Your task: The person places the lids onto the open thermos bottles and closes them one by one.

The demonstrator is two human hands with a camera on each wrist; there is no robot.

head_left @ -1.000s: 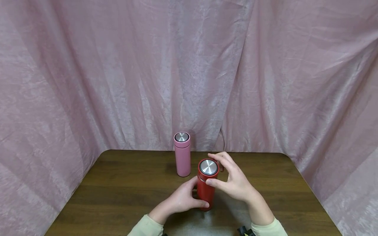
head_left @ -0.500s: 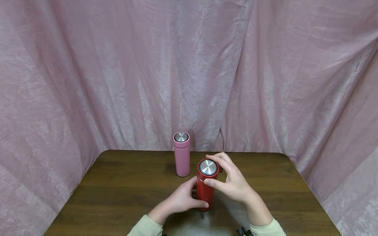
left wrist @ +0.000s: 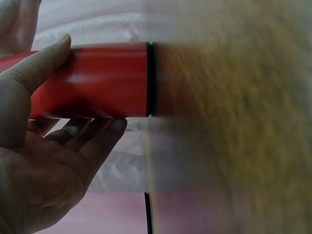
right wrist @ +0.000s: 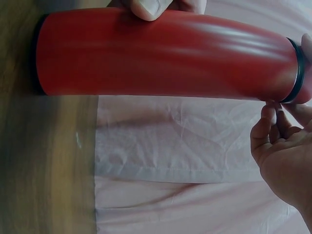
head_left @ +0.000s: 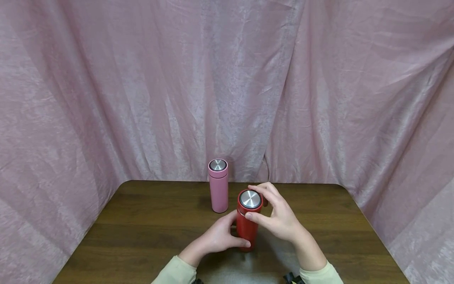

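A red thermos flask [head_left: 246, 228] stands upright near the middle of the wooden table, its lid [head_left: 250, 200] topped by a shiny metal disc. Low on its body, my left hand [head_left: 220, 236] grips it from the left, thumb in front and fingers behind. In the left wrist view the black base ring of the red flask [left wrist: 112, 80] shows close over the tabletop. My right hand [head_left: 280, 219] holds the lid from the right, thumb at the near side and fingers round the far side. The right wrist view shows the fingertips of my right hand [right wrist: 287, 151] at the dark seam below the lid.
Behind and to the left stands a pink thermos flask [head_left: 219, 193], upright with its lid on. Pink velvet curtains [head_left: 177, 98] hang around the back and sides of the brown wooden table [head_left: 149, 221].
The red flask and both hands have shifted very slightly, a little upward in the head view over the last half second. My right fingers have closed nearer round the lid.
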